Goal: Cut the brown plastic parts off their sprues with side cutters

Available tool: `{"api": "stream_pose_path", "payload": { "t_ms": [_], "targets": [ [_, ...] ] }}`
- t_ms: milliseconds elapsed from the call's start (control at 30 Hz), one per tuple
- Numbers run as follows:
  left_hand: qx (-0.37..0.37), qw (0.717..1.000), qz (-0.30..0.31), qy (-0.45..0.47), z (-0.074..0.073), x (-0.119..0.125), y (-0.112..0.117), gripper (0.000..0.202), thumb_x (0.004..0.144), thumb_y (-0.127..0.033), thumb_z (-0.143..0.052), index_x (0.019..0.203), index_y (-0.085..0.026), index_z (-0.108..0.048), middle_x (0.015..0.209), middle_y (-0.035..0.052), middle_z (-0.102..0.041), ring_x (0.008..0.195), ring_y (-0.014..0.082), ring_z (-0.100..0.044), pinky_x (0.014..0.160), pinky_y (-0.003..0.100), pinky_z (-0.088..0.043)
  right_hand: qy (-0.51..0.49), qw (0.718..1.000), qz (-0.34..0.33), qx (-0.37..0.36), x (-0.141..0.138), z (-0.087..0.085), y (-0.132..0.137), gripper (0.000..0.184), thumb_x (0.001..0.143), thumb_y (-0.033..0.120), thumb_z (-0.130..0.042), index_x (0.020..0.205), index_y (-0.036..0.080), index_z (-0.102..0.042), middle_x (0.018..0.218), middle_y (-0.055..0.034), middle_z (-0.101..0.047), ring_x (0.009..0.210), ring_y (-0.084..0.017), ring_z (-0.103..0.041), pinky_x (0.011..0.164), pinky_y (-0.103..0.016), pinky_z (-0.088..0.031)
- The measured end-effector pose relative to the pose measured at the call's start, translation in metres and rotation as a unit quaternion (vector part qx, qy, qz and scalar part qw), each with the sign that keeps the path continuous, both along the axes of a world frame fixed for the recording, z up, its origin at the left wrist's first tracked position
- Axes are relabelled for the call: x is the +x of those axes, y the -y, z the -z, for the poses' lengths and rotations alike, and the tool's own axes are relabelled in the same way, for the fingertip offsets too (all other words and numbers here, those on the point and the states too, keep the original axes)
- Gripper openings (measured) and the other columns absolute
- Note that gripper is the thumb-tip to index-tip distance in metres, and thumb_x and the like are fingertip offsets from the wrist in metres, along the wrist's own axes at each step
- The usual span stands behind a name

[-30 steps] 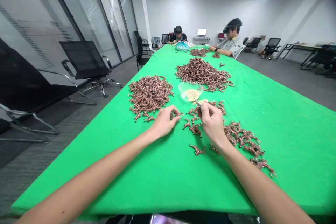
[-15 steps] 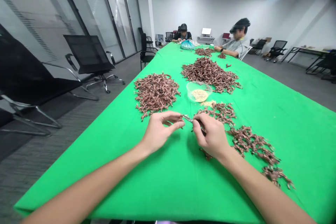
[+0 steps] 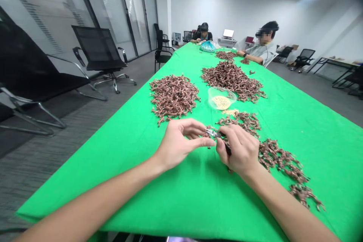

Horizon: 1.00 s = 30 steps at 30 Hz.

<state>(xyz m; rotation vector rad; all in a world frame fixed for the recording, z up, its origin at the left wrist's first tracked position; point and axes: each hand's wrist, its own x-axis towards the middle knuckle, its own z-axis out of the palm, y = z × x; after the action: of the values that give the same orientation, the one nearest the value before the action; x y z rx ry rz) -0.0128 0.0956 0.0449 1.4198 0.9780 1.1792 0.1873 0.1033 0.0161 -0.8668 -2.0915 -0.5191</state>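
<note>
Two hands of ours meet above the green-covered table (image 3: 141,200), on the near side of the clear plastic bowl (image 3: 211,102). Our right hand (image 3: 241,151) is clamped round a dark-handled, silver-tipped tool (image 3: 212,133); our left hand (image 3: 177,145) has its grip closed on a small brown figurine (image 3: 207,135), mostly hidden by the fingers, at the tool's tip. Loose figurines (image 3: 280,159) trail from just before the bowl out to its near right, and spilled pale grains (image 3: 231,112) lie just before it. More grains cover its bottom. One figurine heap (image 3: 174,96) sits left of the bowl, a larger heap (image 3: 232,79) just beyond it. Well past the bowl we see a seated person in a pale top (image 3: 266,53) and a blue bag (image 3: 208,46).
</note>
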Motion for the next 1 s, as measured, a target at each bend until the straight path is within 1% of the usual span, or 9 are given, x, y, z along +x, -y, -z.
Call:
{"api": "stream_pose_path", "payload": {
  "t_ms": [167,233,300,400,567,667,767,900,1000],
  "targets": [
    [-0.082,0.994,0.037,0.069,-0.0009,0.0005,0.0005,0.039,0.057,-0.026,-0.092,0.084,-0.014,-0.068,0.078,0.0064,-0.077,0.069,0.0185,-0.071,0.067,0.030,-0.056,0.017,1.000,0.015,0.020,-0.0015,-0.0023,0.0044,0.016,0.098,0.028,-0.048,0.099,0.016,-0.058,0.077,-0.0068,-0.063,0.066,-0.020,-0.056,0.059,-0.032,-0.039],
    [-0.105,0.987,0.078,0.094,-0.0025,-0.0001,0.0000,0.034,0.067,-0.033,-0.087,0.087,-0.013,-0.069,0.080,0.0068,-0.076,0.069,0.0169,-0.070,0.064,0.027,-0.054,0.009,1.000,0.018,0.020,-0.0022,-0.0029,0.0050,0.015,0.098,0.028,-0.048,0.099,0.016,-0.057,0.076,-0.0060,-0.062,0.065,-0.019,-0.055,0.059,-0.032,-0.039],
    [-0.126,0.978,0.123,0.112,-0.0040,-0.0013,-0.0005,0.029,0.081,-0.040,-0.075,0.091,-0.013,-0.070,0.087,0.0083,-0.075,0.072,0.0159,-0.070,0.062,0.025,-0.052,-0.001,1.000,0.024,0.019,-0.0022,-0.0031,0.0051,0.014,0.098,0.026,-0.048,0.099,0.016,-0.057,0.076,-0.0056,-0.062,0.065,-0.019,-0.055,0.059,-0.031,-0.039],
    [-0.151,0.968,0.152,0.130,-0.0041,-0.0030,-0.0011,0.026,0.088,-0.039,-0.068,0.094,-0.014,-0.074,0.095,0.0084,-0.074,0.079,0.0148,-0.069,0.066,0.023,-0.051,-0.008,0.999,0.034,0.018,-0.0012,-0.0028,0.0042,0.013,0.098,0.025,-0.048,0.098,0.016,-0.057,0.076,-0.0060,-0.062,0.065,-0.019,-0.056,0.060,-0.031,-0.040],
    [-0.156,0.967,0.148,0.134,0.0016,-0.0033,-0.0025,0.021,0.085,-0.033,-0.072,0.098,-0.017,-0.076,0.100,0.0084,-0.075,0.091,0.0169,-0.068,0.080,0.028,-0.052,-0.021,1.000,0.017,0.003,-0.0009,-0.0017,0.0017,0.012,0.097,0.024,-0.049,0.101,0.017,-0.057,0.081,-0.0075,-0.064,0.070,-0.020,-0.059,0.063,-0.031,-0.042],
    [-0.130,0.975,0.119,0.134,0.0043,-0.0027,-0.0040,0.023,0.081,-0.032,-0.076,0.098,-0.017,-0.076,0.103,0.0092,-0.076,0.096,0.0196,-0.068,0.086,0.032,-0.052,-0.046,0.999,0.004,-0.020,-0.0015,-0.0013,0.0006,0.011,0.097,0.022,-0.048,0.102,0.018,-0.057,0.085,-0.0076,-0.065,0.073,-0.021,-0.061,0.065,-0.031,-0.044],
    [-0.107,0.980,0.105,0.130,0.0050,-0.0021,-0.0043,0.025,0.080,-0.032,-0.078,0.099,-0.016,-0.076,0.105,0.0093,-0.076,0.097,0.0198,-0.068,0.092,0.034,-0.051,-0.054,0.998,-0.002,-0.020,-0.0009,-0.0012,0.0000,0.011,0.096,0.021,-0.048,0.102,0.018,-0.057,0.085,-0.0080,-0.065,0.074,-0.021,-0.061,0.066,-0.032,-0.045],
    [-0.116,0.977,0.108,0.139,0.0036,-0.0009,-0.0020,0.025,0.079,-0.031,-0.078,0.101,-0.018,-0.077,0.110,0.0087,-0.076,0.099,0.0194,-0.069,0.095,0.034,-0.050,-0.047,0.999,-0.003,-0.006,0.0007,-0.0018,0.0006,0.011,0.095,0.020,-0.049,0.103,0.018,-0.057,0.084,-0.0081,-0.065,0.074,-0.022,-0.062,0.066,-0.032,-0.045],
    [-0.126,0.974,0.108,0.151,0.0013,-0.0003,0.0000,0.022,0.080,-0.029,-0.078,0.099,-0.018,-0.077,0.105,0.0081,-0.077,0.095,0.0184,-0.070,0.092,0.033,-0.052,-0.044,0.999,0.000,0.002,0.0013,-0.0023,0.0013,0.013,0.095,0.020,-0.048,0.104,0.017,-0.057,0.085,-0.0089,-0.066,0.075,-0.022,-0.062,0.066,-0.032,-0.045]
  ]
}}
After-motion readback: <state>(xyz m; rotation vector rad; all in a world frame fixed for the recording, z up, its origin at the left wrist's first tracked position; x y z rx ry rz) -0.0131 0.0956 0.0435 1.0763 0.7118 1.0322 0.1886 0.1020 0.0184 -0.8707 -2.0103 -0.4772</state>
